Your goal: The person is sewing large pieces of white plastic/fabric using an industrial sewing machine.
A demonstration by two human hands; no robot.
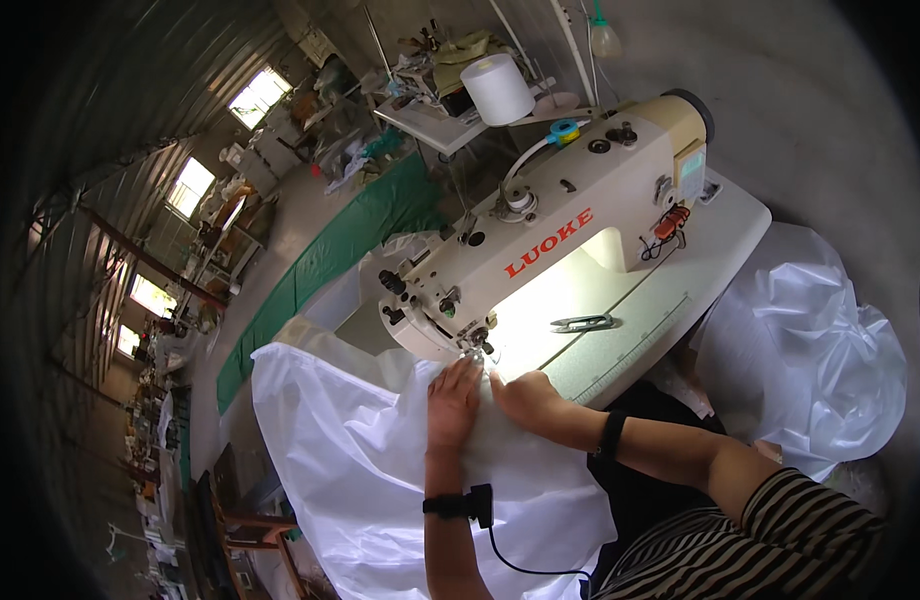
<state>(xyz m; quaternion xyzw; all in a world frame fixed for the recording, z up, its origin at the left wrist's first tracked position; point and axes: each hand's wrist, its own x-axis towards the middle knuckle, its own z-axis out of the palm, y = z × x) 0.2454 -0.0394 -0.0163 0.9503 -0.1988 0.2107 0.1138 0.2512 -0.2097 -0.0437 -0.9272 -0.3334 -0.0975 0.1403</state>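
Observation:
A white sewing machine (540, 240) stands on its table, with a lamp lighting the bed under its arm. White, glossy sheeting (350, 450), plastic or thin fabric, runs under the needle area and drapes over the near left side. My left hand (453, 400) lies flat on the sheeting, its fingertips close by the presser foot (483, 340). Just right of it, my right hand (528, 398) is closed at the sheeting's edge, the index finger pointing toward the foot. The exact grip of its fingertips is partly hidden. Thread snips (585, 323) rest on the machine bed to the right.
A cone of white thread (497, 90) stands behind the machine. More white sheeting (830, 340) is heaped at the right. Green cloth (320, 270) stretches along the floor at the left. A wooden stool (265, 530) stands at lower left, and a cluttered side table (430, 125) behind.

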